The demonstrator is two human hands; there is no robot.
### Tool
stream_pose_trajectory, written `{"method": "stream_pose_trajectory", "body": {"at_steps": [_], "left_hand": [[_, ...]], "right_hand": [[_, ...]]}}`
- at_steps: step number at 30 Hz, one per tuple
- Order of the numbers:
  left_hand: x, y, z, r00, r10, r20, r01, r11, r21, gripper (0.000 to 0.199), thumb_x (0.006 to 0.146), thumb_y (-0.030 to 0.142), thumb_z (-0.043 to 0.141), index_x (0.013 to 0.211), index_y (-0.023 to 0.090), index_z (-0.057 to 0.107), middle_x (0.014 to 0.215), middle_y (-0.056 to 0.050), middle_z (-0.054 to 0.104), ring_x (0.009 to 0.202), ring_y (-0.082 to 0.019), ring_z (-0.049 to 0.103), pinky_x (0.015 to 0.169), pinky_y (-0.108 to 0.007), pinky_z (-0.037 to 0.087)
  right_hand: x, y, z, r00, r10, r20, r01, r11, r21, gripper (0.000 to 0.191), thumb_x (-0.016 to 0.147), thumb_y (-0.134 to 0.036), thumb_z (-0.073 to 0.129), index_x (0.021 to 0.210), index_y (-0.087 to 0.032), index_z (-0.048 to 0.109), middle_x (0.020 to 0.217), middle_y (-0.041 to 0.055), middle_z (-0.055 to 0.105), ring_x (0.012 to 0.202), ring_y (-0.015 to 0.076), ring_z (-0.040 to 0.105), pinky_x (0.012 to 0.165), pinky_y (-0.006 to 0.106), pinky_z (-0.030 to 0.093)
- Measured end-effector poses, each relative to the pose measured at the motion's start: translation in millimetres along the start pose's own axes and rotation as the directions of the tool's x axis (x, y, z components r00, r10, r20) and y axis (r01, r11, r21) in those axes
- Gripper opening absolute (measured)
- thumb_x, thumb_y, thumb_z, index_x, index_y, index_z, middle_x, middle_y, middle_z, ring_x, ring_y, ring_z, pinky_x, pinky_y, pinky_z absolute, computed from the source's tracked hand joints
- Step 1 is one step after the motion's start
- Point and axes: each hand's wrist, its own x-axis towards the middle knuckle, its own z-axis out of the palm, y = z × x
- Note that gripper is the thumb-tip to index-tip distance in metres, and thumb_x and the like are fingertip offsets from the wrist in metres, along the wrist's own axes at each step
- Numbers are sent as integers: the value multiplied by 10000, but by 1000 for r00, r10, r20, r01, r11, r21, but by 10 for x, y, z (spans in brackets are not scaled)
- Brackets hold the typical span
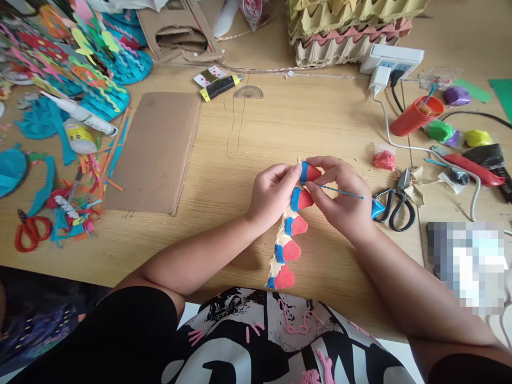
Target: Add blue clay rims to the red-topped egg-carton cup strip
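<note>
A strip cut from an egg carton (279, 268) hangs down toward my body, its several cups coated in red and blue clay. My left hand (272, 192) pinches the strip near its upper end, thumb on top. My right hand (342, 194) is closed around a thin blue stick tool (340, 191), whose tip sits by the blue clay of the upper cups. Fingers of the right hand also touch the topmost red cup (313, 172). The tool's far end points right, across the palm.
Black-handled scissors (400, 202) and a bag of red clay (384, 157) lie right, near a tipped red cup (416, 116) and power strip (394, 58). Cardboard (154, 152), paper scraps and red scissors (32, 229) lie left. Egg trays (348, 37) are stacked behind.
</note>
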Motion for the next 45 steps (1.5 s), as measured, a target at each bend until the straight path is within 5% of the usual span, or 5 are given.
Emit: {"method": "stream_pose_trajectory", "body": {"at_steps": [33, 45], "left_hand": [[-7, 12, 16, 997, -66, -41, 66, 998, -10, 421, 848, 577, 778, 693, 192, 706, 558, 43, 456, 535, -88, 397, 508, -244, 357], [29, -33, 28, 978, -202, -47, 193, 969, -154, 326, 889, 488, 749, 760, 188, 754, 694, -18, 693, 644, -112, 604, 616, -238, 487]], "right_hand": [[-9, -6, 31, 993, 115, -3, -114, 988, 105, 102, 912, -256, 746, 865, -253, 656, 1217, 76, 774, 1181, 252, 726, 1057, 490, 575], [-10, 66, 27, 971, 238, -15, -222, 924, 310, 165, 947, -361, 737, 891, -267, 613, 1255, 51, 780, 1194, 231, 744, 1078, 500, 590]]}}
